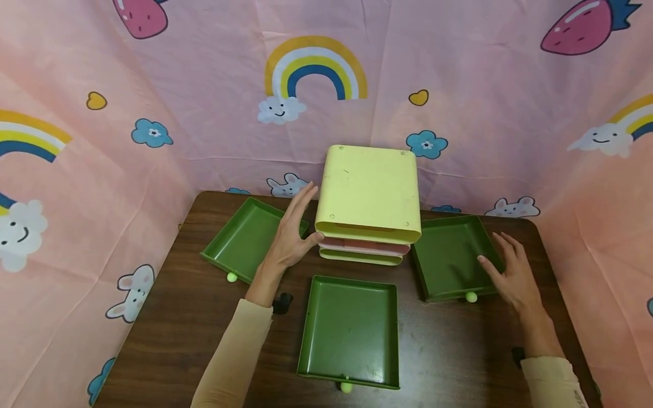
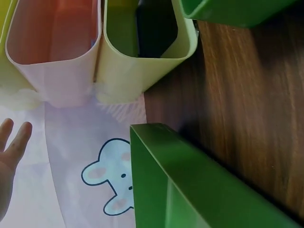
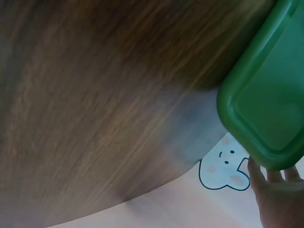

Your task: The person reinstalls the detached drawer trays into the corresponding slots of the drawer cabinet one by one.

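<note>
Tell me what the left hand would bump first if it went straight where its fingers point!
Probably the yellow-and-pink drawer unit; depth is unclear, so the left hand might meet the printed cloth instead.

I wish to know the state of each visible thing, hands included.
Yellow-and-pink cabinet: upright, front open
Left drawer: out, askew
Front drawer: out, open side up
Right drawer: out, open side up
Left hand: fingers extended, beside cabinet
Right hand: thumb apart, at right drawer's edge
</note>
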Tool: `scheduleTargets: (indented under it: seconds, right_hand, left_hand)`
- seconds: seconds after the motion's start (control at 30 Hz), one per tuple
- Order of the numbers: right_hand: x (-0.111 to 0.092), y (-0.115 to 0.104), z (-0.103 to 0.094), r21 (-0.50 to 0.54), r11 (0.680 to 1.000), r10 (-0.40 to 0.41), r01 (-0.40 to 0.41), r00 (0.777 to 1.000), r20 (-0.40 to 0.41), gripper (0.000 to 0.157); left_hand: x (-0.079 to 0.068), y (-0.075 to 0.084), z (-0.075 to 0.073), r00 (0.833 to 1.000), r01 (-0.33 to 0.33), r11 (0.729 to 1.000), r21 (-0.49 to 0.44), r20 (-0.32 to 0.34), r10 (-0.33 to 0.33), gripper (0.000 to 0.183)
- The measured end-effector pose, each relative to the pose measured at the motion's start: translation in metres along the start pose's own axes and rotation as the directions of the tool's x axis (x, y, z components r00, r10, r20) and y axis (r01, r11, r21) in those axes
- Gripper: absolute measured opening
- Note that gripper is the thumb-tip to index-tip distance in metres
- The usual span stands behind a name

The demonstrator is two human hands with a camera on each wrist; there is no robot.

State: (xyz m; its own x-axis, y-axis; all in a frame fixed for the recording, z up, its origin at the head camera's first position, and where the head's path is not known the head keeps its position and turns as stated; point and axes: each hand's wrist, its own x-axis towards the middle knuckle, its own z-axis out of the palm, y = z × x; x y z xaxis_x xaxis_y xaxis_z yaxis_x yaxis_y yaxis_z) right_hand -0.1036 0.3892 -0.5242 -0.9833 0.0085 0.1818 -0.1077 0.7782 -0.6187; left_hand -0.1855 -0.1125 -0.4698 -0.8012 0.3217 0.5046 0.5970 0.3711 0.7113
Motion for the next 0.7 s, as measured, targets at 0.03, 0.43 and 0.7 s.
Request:
scheduleTargets:
  seconds: [0.03, 0.43, 0.7]
  right_hand:
    - [0.001, 0.001, -0.001, -0.003, 1.000, 0.005, -0.005, 1.000, 0.009, 0.069]
    - [0.010, 0.015, -0.005, 0.026, 0.999, 0.040, -0.045, 0.985, 0.169, 0.065]
    - [0.014, 0.019, -0.003, 0.037, 0.997, 0.061, -0.071, 0.975, 0.212, 0.064]
  left_hand:
    - [0.001, 0.000, 0.000, 1.000, -0.004, 1.000, -0.006, 0.001, 0.004, 0.099]
    - [0.014, 0.000, 0.006, 0.999, -0.043, 0.996, -0.078, 0.020, 0.045, 0.093]
    - [0.026, 0.038, -0.009, 0.999, -0.020, 0.994, -0.108, 0.038, 0.024, 0.092]
